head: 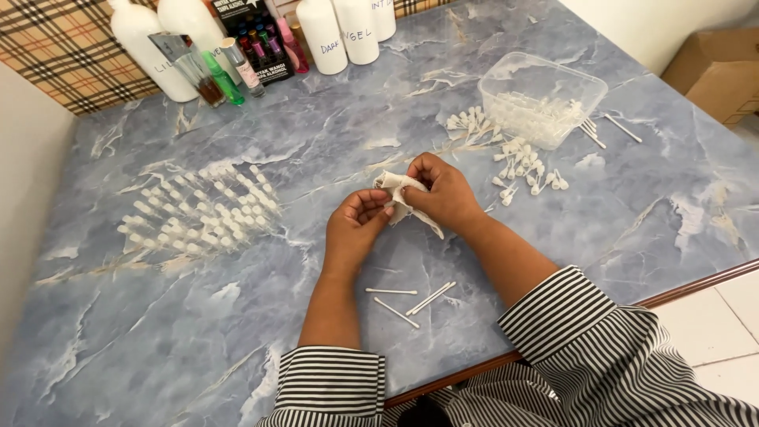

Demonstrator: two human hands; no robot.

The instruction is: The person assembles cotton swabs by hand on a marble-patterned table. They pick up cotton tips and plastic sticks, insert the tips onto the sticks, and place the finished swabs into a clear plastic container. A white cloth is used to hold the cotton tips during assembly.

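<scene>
A small white cloth (401, 194), crumpled and folded over on itself, sits pinched between both hands above the middle of the blue marbled counter (237, 332), with one loose corner trailing down toward the counter. The right hand (443, 192) is curled closed over the upper part of the cloth, fingers wrapped round it. The left hand (357, 225) is half closed, its fingertips gripping the cloth's lower edge.

Just below the hands lie a few thin white sticks (411, 299), loose on the counter. To the left stands a block of small clear vials with white caps (202, 213), set in rows. To the upper right is a clear plastic tub (542, 96) holding more small white pieces, with white caps (514, 158) scattered beside it. Tall white bottles (341, 33) and small coloured bottles (237, 67) line the far edge. Nothing lies between the hands and the cloth.
</scene>
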